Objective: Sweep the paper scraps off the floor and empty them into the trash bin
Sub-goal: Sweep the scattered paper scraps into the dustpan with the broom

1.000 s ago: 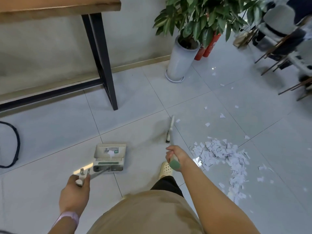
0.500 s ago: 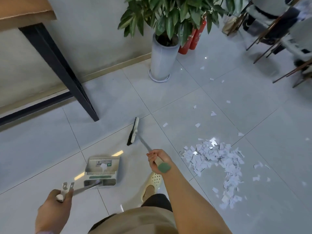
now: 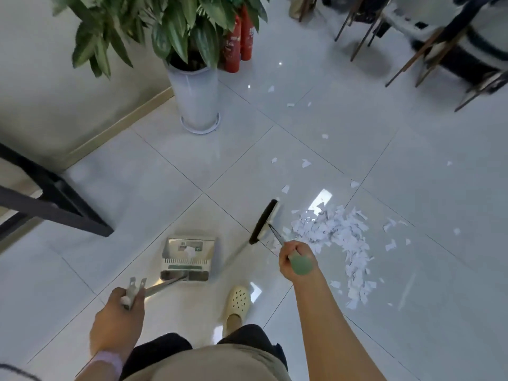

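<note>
Gripped in the right hand [image 3: 292, 260], the broom [image 3: 265, 222] is being set beside the scrap pile [image 3: 334, 233].
Left hand [image 3: 118, 320] is holding the dustpan [image 3: 188, 257]; low strokes toward it are being advised.

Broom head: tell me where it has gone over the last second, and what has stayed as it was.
The broom head has swung from out in front of the person, left of the scrap pile, to right beside the pile's left edge. The right hand still holds the broom's green grip; the left hand still holds the dustpan handle. The dustpan is still on the floor and the pile looks undisturbed.
</note>
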### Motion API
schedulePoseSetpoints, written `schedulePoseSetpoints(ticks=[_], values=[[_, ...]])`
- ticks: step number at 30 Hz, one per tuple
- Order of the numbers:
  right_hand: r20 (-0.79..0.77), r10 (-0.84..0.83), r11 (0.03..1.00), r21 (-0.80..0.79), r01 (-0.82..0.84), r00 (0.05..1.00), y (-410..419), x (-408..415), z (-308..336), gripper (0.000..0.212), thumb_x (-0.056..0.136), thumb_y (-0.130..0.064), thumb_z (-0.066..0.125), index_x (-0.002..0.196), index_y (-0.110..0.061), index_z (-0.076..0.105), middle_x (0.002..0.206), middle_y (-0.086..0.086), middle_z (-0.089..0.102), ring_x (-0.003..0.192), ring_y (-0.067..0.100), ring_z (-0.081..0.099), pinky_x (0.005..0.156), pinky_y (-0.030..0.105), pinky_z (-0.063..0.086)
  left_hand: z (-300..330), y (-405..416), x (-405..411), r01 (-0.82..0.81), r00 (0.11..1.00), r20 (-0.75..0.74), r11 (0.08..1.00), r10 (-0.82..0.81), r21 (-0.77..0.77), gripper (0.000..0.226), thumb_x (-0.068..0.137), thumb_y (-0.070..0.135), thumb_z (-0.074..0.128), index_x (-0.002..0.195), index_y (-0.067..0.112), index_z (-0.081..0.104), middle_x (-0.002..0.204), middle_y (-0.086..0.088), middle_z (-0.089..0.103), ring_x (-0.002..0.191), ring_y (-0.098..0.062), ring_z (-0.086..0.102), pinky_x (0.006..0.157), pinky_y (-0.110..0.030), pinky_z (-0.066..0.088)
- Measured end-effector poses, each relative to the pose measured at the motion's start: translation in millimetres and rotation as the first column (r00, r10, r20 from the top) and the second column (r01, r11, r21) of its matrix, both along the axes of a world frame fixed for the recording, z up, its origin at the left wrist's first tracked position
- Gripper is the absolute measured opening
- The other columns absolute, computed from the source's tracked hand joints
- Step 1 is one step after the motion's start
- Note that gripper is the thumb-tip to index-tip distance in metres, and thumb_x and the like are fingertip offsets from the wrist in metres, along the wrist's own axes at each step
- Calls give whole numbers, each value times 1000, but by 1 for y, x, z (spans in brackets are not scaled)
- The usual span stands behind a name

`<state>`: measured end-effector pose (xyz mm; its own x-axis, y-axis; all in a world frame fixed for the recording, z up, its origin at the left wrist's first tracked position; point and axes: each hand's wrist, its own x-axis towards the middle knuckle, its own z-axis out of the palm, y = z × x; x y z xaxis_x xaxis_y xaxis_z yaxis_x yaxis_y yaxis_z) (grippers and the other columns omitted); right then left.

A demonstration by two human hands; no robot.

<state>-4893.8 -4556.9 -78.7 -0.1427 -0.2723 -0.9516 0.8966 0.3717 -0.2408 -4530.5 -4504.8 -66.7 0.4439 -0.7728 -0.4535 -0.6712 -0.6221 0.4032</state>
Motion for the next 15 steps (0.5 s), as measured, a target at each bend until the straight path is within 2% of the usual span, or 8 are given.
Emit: schedulePoseSetpoints(ticks=[2,4,7,9,12,15], values=[[-42,-4,998,59,7,999,2,2,1,21,89,0,39,81,-11,55,50,-5,36,33,8,38,35,13,37,1,-15,-4,7,1000,-27,999,-8,-35,46,95,64,45,81,20,51,65,-7,64,66,-31,60,64,-40,49],[-94,61,990,130,-48,994,0,13,2,20,89,-1,44,74,-13,49,48,-2,40,32,12,39,34,14,36,0,-32,-7,35,998,-50,998,-38,-58,46,96,62,45,82,20,51,65,-6,64,66,-30,60,67,-42,52],[-200,154,964,245,-103,968,-3,27,7,21,84,5,42,68,-8,44,54,8,43,42,20,42,37,18,40,-3,-64,-8,101,991,-81,990,-109,-94,44,97,60,46,84,18,51,65,-6,63,64,-29,60,63,-40,51],[-217,76,975,219,-27,973,-8,33,15,22,83,8,39,70,-9,42,52,7,42,40,19,42,37,18,40,-8,-89,-4,160,980,-104,982,-170,-105,38,98,55,49,87,18,51,68,-6,63,65,-30,59,63,-39,50],[-197,-118,983,117,143,973,-18,37,27,25,92,3,41,72,-12,40,46,2,39,27,11,38,32,15,36,-13,-132,19,271,952,-116,957,-282,-102,31,99,50,52,91,21,52,69,-6,64,65,-30,60,62,-38,49],[-85,-264,963,29,267,961,-26,47,33,26,94,-2,42,71,-15,39,44,-1,37,26,9,37,29,14,34,-14,-181,48,353,926,-103,929,-364,-109,32,99,53,50,95,21,52,72,-5,64,68,-31,59,65,-38,48]])
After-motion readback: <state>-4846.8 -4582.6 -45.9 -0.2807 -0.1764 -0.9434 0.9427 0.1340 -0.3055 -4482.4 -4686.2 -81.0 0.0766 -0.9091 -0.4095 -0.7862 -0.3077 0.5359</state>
